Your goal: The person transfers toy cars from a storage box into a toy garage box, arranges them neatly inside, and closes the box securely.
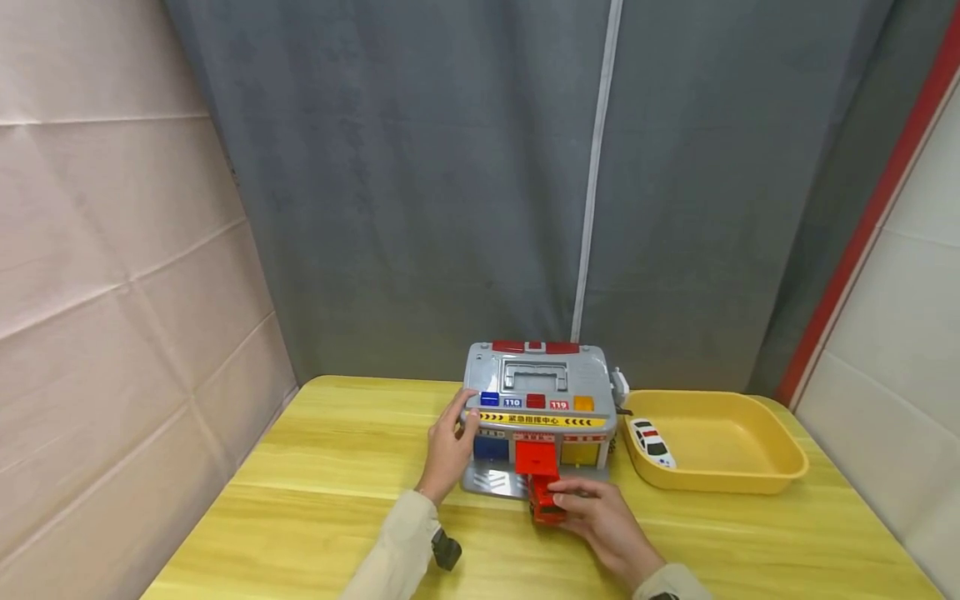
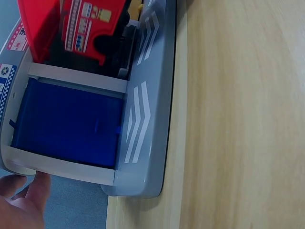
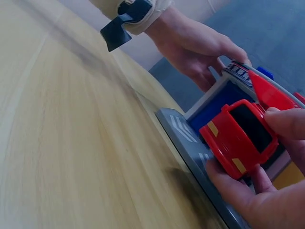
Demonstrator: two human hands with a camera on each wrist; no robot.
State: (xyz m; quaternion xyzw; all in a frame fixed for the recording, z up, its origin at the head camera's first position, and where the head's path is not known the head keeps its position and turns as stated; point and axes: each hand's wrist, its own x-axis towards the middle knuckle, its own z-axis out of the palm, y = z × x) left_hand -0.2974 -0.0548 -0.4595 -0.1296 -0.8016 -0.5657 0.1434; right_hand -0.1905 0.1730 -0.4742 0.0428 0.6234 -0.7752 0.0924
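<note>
Along the near part of the wood-grained worktop (image 1: 360, 467), two pale sleeves (image 1: 401, 542) are stretched forward, and a small black device (image 1: 446, 550) is worn at the left wrist. Just beyond, a red toy truck (image 1: 543, 502) is pinched by the right hand (image 1: 603, 521), whose fingers are narrowed on its cab. The truck's windscreen is turned toward the person; its other end is placed at the middle doorway of a grey toy garage (image 1: 551, 395), beneath a raised red door (image 1: 536, 457). Whether its wheels are rested on the grey ramp (image 1: 491, 481) cannot be told.

The garage's left end is touched by the left hand (image 1: 447, 446), its fingers set apart at the roof edge and side wall. To either side of the middle doorway, a blue door (image 1: 491, 448) and a yellow door (image 1: 579, 454) are seen lowered. Blue, red and orange buttons are lined up along the roof, with a carrying handle set behind them.

Just to the right, a white toy car (image 1: 651, 442) is leaned against the left wall of a yellow tray (image 1: 727, 437). Farthest back, a grey curtain (image 1: 420, 192) is hung, crossed from top to bottom by a pale strip (image 1: 596, 167).
</note>
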